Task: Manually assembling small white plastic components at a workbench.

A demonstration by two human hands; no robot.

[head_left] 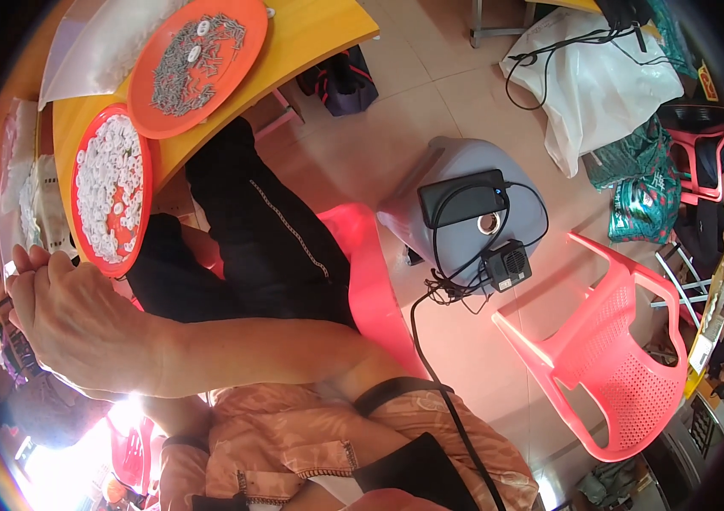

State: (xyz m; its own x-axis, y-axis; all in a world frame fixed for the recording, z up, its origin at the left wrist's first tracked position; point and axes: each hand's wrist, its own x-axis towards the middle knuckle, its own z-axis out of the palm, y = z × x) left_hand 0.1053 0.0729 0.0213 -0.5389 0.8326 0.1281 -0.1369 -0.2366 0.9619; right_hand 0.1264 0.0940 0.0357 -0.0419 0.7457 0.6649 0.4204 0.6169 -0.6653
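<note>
The right hand (64,319) has its fingers (25,260) curled together at the worktop (311,34) edge; whether they hold anything cannot be told. At two o'clock, just beside them, lies the orange tray of white washers (111,187); beyond it at one o'clock, an orange tray of screws (196,64)

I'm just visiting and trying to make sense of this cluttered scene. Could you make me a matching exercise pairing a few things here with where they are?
Things:
1. tray of small white parts
2. tray of small grey metal parts
3. black power bank
4. empty pink plastic chair

Places:
A. on the grey stool
B. on the floor at right
C. at the yellow table's edge, nearest the hand
D. farther up the yellow table

Pairs: 1-C, 2-D, 3-A, 4-B
</note>
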